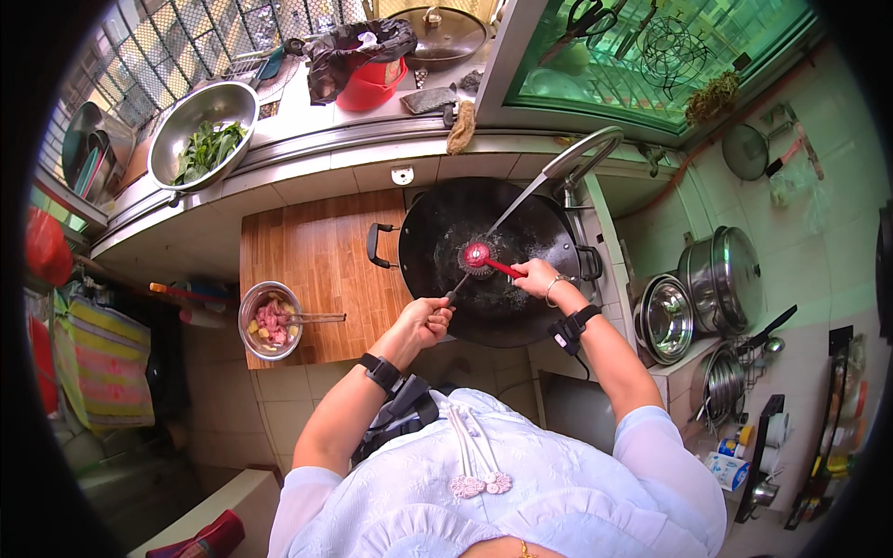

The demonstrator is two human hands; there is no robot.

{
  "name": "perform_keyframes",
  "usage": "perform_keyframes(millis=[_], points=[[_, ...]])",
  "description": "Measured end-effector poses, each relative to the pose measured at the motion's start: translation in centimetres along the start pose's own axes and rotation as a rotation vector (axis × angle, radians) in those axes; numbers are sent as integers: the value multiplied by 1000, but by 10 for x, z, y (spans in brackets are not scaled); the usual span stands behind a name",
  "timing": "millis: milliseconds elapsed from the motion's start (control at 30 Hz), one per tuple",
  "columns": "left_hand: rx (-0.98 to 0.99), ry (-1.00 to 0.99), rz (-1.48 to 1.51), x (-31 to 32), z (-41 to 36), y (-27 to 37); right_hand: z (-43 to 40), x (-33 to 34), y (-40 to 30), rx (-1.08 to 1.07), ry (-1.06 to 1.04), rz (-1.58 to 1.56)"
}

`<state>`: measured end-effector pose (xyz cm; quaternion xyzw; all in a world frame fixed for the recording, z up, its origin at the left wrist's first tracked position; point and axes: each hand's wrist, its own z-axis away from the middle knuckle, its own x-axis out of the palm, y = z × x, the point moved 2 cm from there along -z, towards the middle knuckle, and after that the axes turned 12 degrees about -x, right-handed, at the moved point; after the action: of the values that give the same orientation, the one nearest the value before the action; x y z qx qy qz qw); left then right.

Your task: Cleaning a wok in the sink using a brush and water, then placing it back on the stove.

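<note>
Water runs from a curved faucet [582, 157] into a large black wok [481, 314] with two side handles. My right hand [541, 279] grips the red handle of a round-headed brush [476, 254], whose head is in the wok under the stream. My left hand [427, 321] is closed on the dark handle of a thin utensil [457, 287]; its far end meets the brush head, and its shape there is hidden. Left of the wok, a wooden board [321, 244] bears a metal bowl [244, 328] of raw meat and yellowish pieces, with chopsticks [321, 318] across its rim.
A steel bowl of leafy greens [209, 150] stands on the window ledge at the upper left, with a red container [373, 87] and a lidded pan [439, 35] farther along. Steel pots [722, 279] and bowls [666, 317] stand at the right.
</note>
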<state>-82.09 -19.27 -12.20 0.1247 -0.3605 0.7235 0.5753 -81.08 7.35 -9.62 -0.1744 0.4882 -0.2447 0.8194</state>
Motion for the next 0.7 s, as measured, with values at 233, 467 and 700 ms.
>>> perform_keyframes(millis=[233, 467, 700], points=[[62, -8, -10, 14, -4, -6, -19, 34, -4, -20, 169, 134], [-6, -30, -24, 11, -12, -17, -3, 25, 2, 7, 90, 139], [77, -1, -30, 6, -7, -11, 2, 46, -18, 88, 157, 206]])
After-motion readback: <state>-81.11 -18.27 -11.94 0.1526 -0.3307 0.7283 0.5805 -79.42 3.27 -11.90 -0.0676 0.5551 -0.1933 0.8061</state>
